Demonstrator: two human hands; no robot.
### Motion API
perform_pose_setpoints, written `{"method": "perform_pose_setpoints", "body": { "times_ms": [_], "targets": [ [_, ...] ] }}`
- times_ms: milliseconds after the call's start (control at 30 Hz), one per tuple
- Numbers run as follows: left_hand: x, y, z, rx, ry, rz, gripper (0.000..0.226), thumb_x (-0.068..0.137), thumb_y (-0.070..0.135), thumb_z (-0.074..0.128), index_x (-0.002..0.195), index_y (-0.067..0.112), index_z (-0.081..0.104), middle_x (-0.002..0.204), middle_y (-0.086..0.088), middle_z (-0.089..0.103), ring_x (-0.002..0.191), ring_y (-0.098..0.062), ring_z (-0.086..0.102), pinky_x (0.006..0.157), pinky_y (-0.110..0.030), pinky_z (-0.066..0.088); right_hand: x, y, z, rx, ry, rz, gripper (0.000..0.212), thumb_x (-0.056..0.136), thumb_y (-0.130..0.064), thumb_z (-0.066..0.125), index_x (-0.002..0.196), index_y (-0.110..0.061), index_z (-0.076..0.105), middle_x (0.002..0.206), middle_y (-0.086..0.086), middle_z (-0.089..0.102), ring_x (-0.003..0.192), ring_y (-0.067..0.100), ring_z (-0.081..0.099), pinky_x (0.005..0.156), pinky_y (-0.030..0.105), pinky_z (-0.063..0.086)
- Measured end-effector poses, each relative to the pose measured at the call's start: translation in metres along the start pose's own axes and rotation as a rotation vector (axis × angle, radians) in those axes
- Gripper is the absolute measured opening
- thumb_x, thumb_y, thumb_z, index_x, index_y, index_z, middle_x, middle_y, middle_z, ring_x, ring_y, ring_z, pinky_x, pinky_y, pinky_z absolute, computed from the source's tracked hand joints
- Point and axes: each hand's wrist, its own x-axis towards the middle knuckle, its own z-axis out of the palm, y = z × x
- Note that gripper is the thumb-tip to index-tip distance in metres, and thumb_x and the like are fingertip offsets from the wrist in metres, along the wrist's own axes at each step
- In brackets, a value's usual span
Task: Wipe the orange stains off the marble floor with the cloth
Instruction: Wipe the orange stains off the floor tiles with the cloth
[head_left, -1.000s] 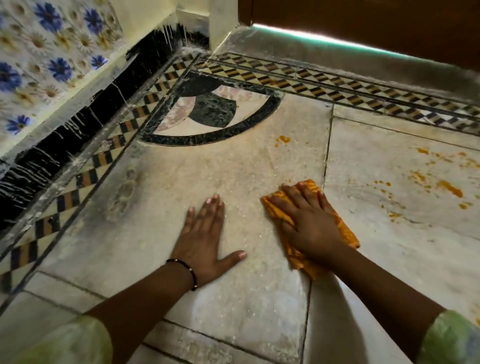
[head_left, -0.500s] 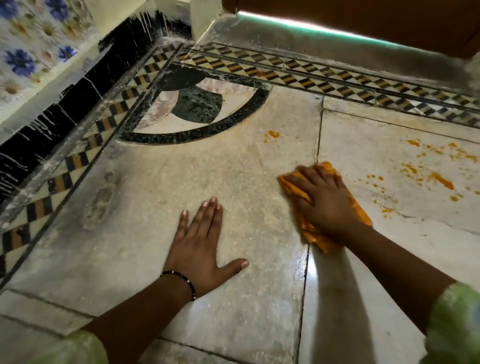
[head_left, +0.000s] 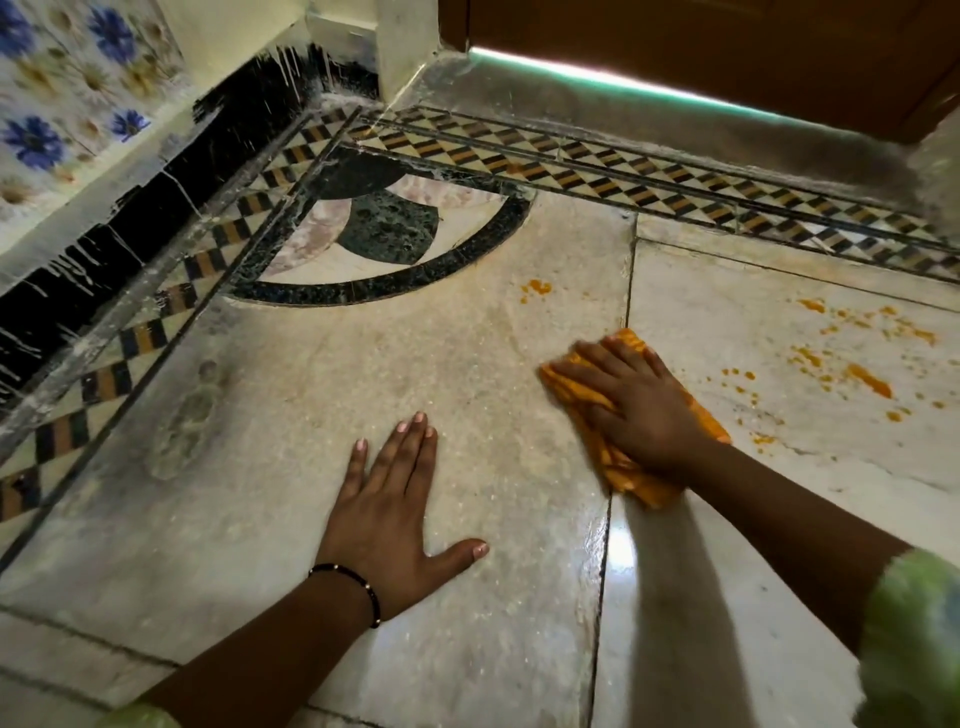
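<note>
A: What's changed?
B: The right hand (head_left: 639, 410), flat on the orange cloth (head_left: 618, 462), has slid it toward one o'clock along the marble floor (head_left: 311, 395), closing on the stains. Left hand (head_left: 387, 514) stays splayed, empty.
A: Count?
B: One cloth; a small stain (head_left: 536, 287) at twelve, a scattered patch (head_left: 852, 364) at two.

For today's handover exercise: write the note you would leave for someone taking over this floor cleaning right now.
Left hand: flat on the floor, holding nothing.
Right hand: presses the cloth, which straddles the joint between two slabs.
Done: no stains visible on the slab around the left hand.
Left: a small stain beyond the cloth, near the curved inlay, and a wide scatter of stains to the cloth's right.
</note>
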Motion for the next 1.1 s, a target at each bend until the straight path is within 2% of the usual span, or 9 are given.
{"method": "perform_pose_setpoints", "body": {
  "times_ms": [133, 333, 467, 567, 633, 700, 833, 967, 1100],
  "targets": [
    [0.0, 0.001, -0.003, 0.011, -0.019, -0.001, 0.107, 0.075, 0.086, 0.02, 0.149, 0.009, 0.017, 0.158, -0.007, 0.011, 0.145, -0.019, 0.008, 0.114, -0.047, 0.005, 0.031, -0.051, 0.004, -0.053, -0.041, -0.016, 0.069, 0.077, -0.06, 0.006, 0.145, -0.05, 0.017, 0.159, -0.007, 0.012, 0.146, 0.023, 0.004, 0.115, 0.052, 0.002],
    [0.0, -0.001, -0.002, 0.005, -0.025, 0.003, 0.108, 0.075, 0.086, 0.019, 0.15, 0.009, 0.015, 0.158, -0.007, 0.009, 0.145, -0.019, 0.005, 0.115, -0.048, 0.003, -0.044, -0.056, 0.022, -0.018, -0.068, -0.391, 0.058, 0.087, -0.047, 0.032, 0.144, -0.046, 0.023, 0.158, -0.007, 0.017, 0.146, 0.022, 0.007, 0.116, 0.049, 0.002],
    [0.0, 0.0, -0.002, 0.005, -0.019, -0.002, 0.109, 0.074, 0.087, 0.016, 0.151, 0.01, 0.008, 0.159, -0.005, 0.001, 0.146, -0.017, -0.002, 0.115, -0.047, -0.001, -0.041, -0.01, 0.011, 0.028, 0.004, -0.147, 0.057, 0.087, -0.049, 0.029, 0.143, -0.05, 0.02, 0.157, -0.009, 0.019, 0.146, 0.022, 0.011, 0.115, 0.05, 0.008],
    [0.0, 0.002, -0.004, 0.02, -0.024, -0.009, 0.109, 0.075, 0.087, 0.016, 0.15, 0.009, 0.011, 0.159, -0.006, 0.004, 0.146, -0.018, 0.001, 0.115, -0.046, -0.002, 0.002, -0.025, 0.001, 0.018, 0.045, 0.105, 0.058, 0.088, -0.052, 0.02, 0.145, -0.047, 0.021, 0.158, -0.006, 0.019, 0.146, 0.025, 0.009, 0.115, 0.052, 0.006],
    [0.0, 0.002, -0.004, 0.02, -0.029, -0.002, 0.108, 0.075, 0.086, 0.017, 0.15, 0.008, 0.014, 0.158, -0.007, 0.007, 0.145, -0.019, 0.005, 0.115, -0.046, 0.001, 0.019, -0.051, 0.002, -0.016, -0.005, 0.095, 0.058, 0.088, -0.053, 0.016, 0.146, -0.046, 0.018, 0.159, -0.005, 0.013, 0.146, 0.025, 0.004, 0.115, 0.054, 0.002],
    [0.001, 0.0, -0.005, 0.014, -0.032, 0.002, 0.108, 0.075, 0.087, 0.019, 0.149, 0.008, 0.017, 0.158, -0.007, 0.01, 0.145, -0.019, 0.01, 0.114, -0.044, 0.004, 0.007, -0.071, 0.011, -0.043, -0.045, -0.069, 0.058, 0.088, -0.055, 0.012, 0.146, -0.048, 0.012, 0.16, -0.005, 0.007, 0.146, 0.024, -0.001, 0.115, 0.054, -0.003],
    [0.013, -0.01, -0.009, 0.034, -0.022, 0.045, 0.104, 0.077, 0.085, 0.021, 0.148, 0.01, 0.023, 0.156, -0.005, 0.018, 0.142, -0.018, 0.019, 0.112, -0.041, 0.006, -0.048, -0.047, 0.02, 0.006, -0.055, -0.3, 0.058, 0.087, -0.05, 0.031, 0.144, -0.051, 0.018, 0.157, -0.013, 0.013, 0.146, 0.016, 0.003, 0.115, 0.046, 0.002],
    [0.048, -0.023, -0.015, 0.034, -0.046, 0.103, 0.107, 0.069, 0.089, 0.005, 0.149, 0.02, -0.012, 0.154, 0.006, -0.019, 0.144, -0.012, -0.014, 0.114, -0.038, -0.012, -0.033, -0.005, 0.008, 0.045, 0.039, -0.082, 0.06, 0.082, -0.053, 0.031, 0.141, -0.054, 0.02, 0.154, -0.015, 0.021, 0.145, 0.016, 0.012, 0.114, 0.045, 0.007],
    [0.083, -0.026, -0.014, -0.001, -0.022, 0.137, 0.108, 0.068, 0.09, 0.006, 0.149, 0.021, -0.011, 0.155, 0.006, -0.018, 0.143, -0.011, -0.015, 0.114, -0.037, -0.015, 0.045, -0.018, -0.002, 0.003, 0.054, 0.156, 0.062, 0.081, -0.055, 0.021, 0.143, -0.049, 0.024, 0.157, -0.01, 0.02, 0.145, 0.021, 0.009, 0.116, 0.051, 0.007]
  ]
}}
